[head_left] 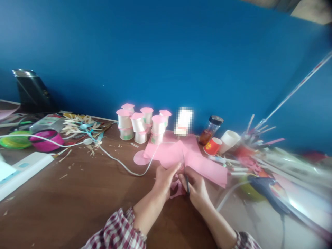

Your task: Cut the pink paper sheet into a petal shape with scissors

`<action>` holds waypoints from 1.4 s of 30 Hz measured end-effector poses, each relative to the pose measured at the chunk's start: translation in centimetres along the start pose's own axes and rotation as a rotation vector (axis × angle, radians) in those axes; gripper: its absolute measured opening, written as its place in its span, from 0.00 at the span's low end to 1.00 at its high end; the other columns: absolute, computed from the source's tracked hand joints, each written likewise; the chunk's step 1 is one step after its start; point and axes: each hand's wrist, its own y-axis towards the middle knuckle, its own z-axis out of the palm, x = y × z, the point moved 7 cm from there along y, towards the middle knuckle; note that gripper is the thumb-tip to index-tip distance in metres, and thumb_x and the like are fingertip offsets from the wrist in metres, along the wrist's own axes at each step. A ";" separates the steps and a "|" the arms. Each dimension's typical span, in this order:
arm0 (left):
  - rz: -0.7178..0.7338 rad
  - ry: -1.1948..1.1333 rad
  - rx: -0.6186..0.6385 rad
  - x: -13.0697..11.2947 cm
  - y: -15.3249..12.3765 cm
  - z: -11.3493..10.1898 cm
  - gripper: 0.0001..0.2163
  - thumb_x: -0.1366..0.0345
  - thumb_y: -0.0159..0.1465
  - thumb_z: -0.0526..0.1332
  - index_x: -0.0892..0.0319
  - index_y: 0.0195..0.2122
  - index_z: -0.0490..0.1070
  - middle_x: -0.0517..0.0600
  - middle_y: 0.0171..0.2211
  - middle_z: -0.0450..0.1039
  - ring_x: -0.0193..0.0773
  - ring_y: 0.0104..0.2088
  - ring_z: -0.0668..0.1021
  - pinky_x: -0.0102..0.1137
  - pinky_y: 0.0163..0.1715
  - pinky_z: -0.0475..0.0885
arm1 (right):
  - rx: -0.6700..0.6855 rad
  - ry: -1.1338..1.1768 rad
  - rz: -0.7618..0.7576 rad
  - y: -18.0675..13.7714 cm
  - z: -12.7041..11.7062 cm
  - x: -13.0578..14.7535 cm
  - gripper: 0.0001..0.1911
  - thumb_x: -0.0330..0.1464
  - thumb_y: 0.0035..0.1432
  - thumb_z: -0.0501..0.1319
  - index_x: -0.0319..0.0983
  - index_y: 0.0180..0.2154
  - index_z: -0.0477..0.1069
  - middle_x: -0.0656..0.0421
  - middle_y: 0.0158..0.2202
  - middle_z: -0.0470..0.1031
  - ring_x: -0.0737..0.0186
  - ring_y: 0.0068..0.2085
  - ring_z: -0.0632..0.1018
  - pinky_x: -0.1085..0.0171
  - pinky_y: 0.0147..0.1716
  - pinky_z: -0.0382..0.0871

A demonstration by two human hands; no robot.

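Observation:
My right hand [195, 185] is closed round the dark handles of a pair of scissors [187, 185], whose blades point away from me. Between the blades lies a piece of pink paper [175, 154], which my left hand [164, 180] pinches at its near edge. A curled pink offcut [177, 190] hangs below the fingers. Further pink sheets [210, 169] lie behind and to the right. A pink paper disc [141, 158] rests on the table at the left. Behind stand several white paper cups [138, 122], stacked in pairs and topped with pink paper.
A white cable [121, 169] loops across the brown table [85, 197]. At left are a power strip [28, 171] and a magenta tape-like roll [46, 140]. To the right stand a dark-lidded jar [211, 129], a red cup [212, 146] and a blue glue gun [269, 192].

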 end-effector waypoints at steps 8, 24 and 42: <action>0.009 0.023 -0.031 -0.5 -0.2 -0.1 0.13 0.62 0.42 0.70 0.66 0.25 0.74 0.51 0.19 0.71 0.33 0.20 0.71 0.26 0.19 0.64 | 0.010 -0.024 0.009 -0.1 0.0 0.4 0.06 0.31 0.53 0.62 0.35 0.26 0.70 0.65 0.17 0.64 0.69 0.19 0.65 0.70 0.20 0.59; 0.030 0.043 -0.069 -1.0 -0.3 -0.3 0.13 0.63 0.41 0.70 0.66 0.24 0.72 0.48 0.16 0.67 0.32 0.18 0.70 0.25 0.15 0.62 | 0.025 -0.079 0.026 -0.2 0.0 0.3 0.11 0.37 0.54 0.61 0.36 0.26 0.70 0.64 0.16 0.63 0.68 0.19 0.65 0.69 0.18 0.59; 0.001 0.058 -0.025 -0.3 0.0 -0.3 0.13 0.63 0.41 0.70 0.66 0.19 0.69 0.48 0.15 0.66 0.31 0.17 0.69 0.25 0.16 0.62 | 0.041 0.009 0.057 -0.2 0.0 0.1 0.12 0.39 0.52 0.63 0.35 0.31 0.72 0.64 0.16 0.64 0.68 0.18 0.65 0.70 0.17 0.59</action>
